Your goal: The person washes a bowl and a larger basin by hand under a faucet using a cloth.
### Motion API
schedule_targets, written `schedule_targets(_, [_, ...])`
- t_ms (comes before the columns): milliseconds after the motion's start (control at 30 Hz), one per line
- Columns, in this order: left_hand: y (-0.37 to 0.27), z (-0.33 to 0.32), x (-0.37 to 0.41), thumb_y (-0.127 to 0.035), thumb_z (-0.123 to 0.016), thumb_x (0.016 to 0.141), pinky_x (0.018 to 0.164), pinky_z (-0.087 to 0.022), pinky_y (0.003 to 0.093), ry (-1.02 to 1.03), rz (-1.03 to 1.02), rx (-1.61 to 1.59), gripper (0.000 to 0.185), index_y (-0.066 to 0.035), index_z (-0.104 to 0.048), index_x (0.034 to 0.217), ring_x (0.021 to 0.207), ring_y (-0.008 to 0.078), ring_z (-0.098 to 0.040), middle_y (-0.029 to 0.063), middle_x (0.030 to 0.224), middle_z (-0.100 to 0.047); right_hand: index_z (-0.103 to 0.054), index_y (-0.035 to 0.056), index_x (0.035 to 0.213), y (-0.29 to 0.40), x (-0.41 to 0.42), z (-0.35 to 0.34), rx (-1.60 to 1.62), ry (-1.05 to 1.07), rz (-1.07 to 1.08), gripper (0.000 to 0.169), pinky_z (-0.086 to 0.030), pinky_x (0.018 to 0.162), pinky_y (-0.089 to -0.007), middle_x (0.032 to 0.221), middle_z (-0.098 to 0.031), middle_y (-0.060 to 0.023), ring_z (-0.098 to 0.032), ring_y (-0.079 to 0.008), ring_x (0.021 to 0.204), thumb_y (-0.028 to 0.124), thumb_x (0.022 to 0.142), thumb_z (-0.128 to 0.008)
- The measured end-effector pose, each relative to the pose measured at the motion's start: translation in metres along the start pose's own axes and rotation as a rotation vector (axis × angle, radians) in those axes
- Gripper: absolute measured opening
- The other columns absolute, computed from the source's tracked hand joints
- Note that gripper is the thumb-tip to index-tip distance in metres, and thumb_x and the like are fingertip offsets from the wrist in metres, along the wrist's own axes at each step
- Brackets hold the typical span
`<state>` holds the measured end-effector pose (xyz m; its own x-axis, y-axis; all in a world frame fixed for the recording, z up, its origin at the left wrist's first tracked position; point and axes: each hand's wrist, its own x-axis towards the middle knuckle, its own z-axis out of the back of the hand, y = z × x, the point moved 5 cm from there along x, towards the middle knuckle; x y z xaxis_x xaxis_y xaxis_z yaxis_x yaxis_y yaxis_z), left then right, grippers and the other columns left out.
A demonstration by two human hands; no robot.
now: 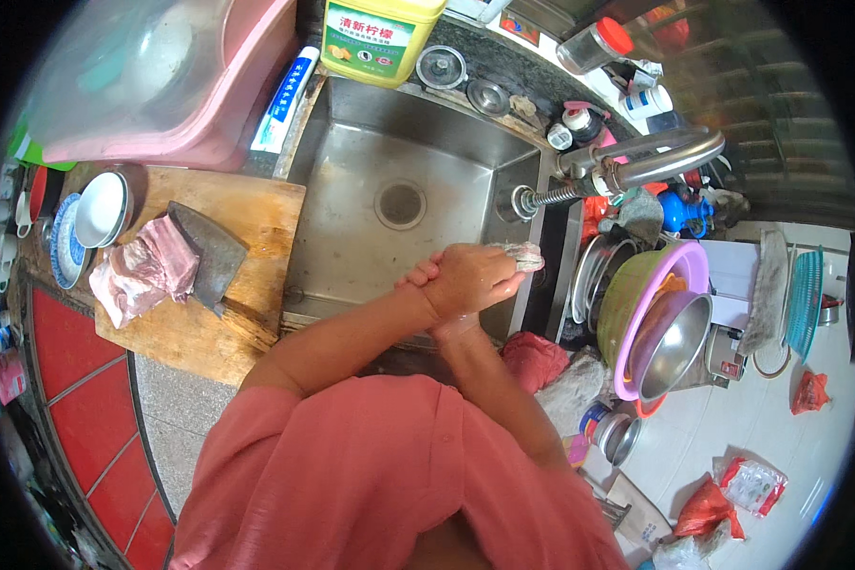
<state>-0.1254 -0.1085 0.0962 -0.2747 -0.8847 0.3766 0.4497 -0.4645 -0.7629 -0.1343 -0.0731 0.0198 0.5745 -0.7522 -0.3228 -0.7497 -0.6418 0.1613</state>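
Over the front right of a stainless steel sink, my forearms cross. My left hand lies on top, its fingers curled around a wet-looking, pale crumpled cloth that sticks out at the right. Most of my right hand is hidden under the left. Its fingertips show left of the left wrist, and I cannot tell what they hold. To the left, a cleaver with a wooden handle rests on a wooden cutting board. Its blade touches a piece of raw meat with ribs.
A metal faucet reaches in from the right. Behind the sink stands a yellow detergent jug. Stacked bowls sit on the board's far left, near a pink tub. Basins are stacked at the right.
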Motion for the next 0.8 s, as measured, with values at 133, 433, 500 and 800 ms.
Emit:
schedule_targets(133, [-0.020,0.018,-0.003,-0.029,-0.057,0.071,0.078,-0.038,0.0421,-0.139,-0.231,0.077,0.029,-0.007,-0.056,0.090,0.093,0.0253,-0.053,0.0117,0.096,-0.056,-0.041,0.0131,0.120,0.037,-0.007,-0.005,-0.189,-0.144,0.147,0.055,-0.037,0.084,-0.0443,0.102,-0.052,-0.0056,-0.051,-0.0216,0.088,0.052,0.082,-0.041])
schedule_targets(433, [0.043,-0.013,-0.024,-0.033,-0.048,0.078,0.098,-0.025,0.0451,0.062,0.126,0.304,0.051,-0.002,-0.047,0.119,0.118,0.0282,-0.039,0.0133,0.124,-0.045,-0.022,0.0125,0.136,0.027,-0.014,-0.013,0.423,0.188,-0.098,0.074,-0.017,0.104,-0.0453,0.141,-0.024,-0.0071,-0.024,-0.0265,0.128,0.063,0.083,-0.024])
schedule_targets(500, [0.030,-0.023,-0.029,-0.033,-0.047,0.079,0.096,-0.027,0.0450,0.166,0.177,0.255,0.050,-0.002,-0.047,0.119,0.116,0.0281,-0.041,0.0135,0.123,-0.046,-0.026,0.0090,0.134,0.039,-0.014,0.006,0.116,0.000,-0.014,0.072,-0.018,0.104,-0.0442,0.138,-0.029,-0.0081,-0.027,-0.0268,0.127,0.061,0.085,-0.020])
schedule_targets(800, [0.089,-0.004,-0.014,-0.031,-0.046,0.083,0.087,-0.038,0.0408,0.166,0.408,0.059,0.040,-0.002,-0.055,0.108,0.101,0.0256,-0.051,0.0136,0.109,-0.055,-0.039,0.0088,0.124,0.022,-0.005,-0.001,0.016,-0.244,0.059,0.048,-0.031,0.094,-0.0356,0.122,-0.044,-0.0071,-0.041,-0.0217,0.112,0.042,0.090,-0.029])
